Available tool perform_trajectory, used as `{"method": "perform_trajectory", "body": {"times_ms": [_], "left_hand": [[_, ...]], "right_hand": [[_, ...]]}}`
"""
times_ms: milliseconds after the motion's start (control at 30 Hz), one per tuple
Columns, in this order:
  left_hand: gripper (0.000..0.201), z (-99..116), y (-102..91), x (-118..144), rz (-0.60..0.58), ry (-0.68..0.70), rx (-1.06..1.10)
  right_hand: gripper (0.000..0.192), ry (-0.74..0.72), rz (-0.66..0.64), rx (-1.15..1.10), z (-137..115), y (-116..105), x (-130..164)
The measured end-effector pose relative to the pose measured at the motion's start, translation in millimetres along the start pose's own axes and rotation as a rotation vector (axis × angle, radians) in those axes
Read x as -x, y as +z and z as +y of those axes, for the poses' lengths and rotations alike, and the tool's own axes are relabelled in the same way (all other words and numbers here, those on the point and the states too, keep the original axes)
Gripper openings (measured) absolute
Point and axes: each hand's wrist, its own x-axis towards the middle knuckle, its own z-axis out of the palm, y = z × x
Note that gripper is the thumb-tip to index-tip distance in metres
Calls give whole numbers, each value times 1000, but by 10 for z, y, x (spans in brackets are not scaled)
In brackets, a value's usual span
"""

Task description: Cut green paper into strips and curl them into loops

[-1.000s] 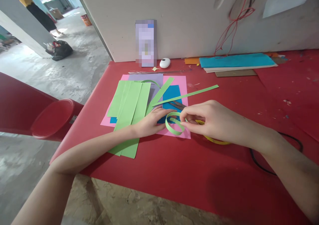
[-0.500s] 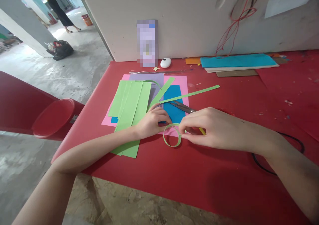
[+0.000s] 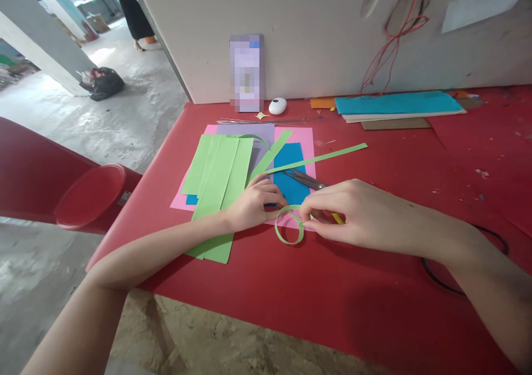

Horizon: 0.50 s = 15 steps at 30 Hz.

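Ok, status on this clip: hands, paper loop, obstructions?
Both hands pinching green loop: left hand, right hand. Loop stands on the table edge-on. Scissors close behind, not blocking.

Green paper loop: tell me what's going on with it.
A person sits at a red table. The right hand pinches the green paper loop at its join; the left hand touches its other side. Scissors lie just behind, on pink paper beside green strips.

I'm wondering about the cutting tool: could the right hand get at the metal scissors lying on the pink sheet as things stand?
Probably yes. The metal scissors lie just beyond the right hand with nothing on their blades, but that hand is pinching the green paper strip loop and would have to let go first.
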Motion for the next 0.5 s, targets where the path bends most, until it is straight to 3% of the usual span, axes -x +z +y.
{"method": "perform_trajectory", "body": {"times_ms": [500], "left_hand": [[10,81,-22,-9,4,-66,64]], "right_hand": [[16,-7,15,8,-8,-15,8]]}}
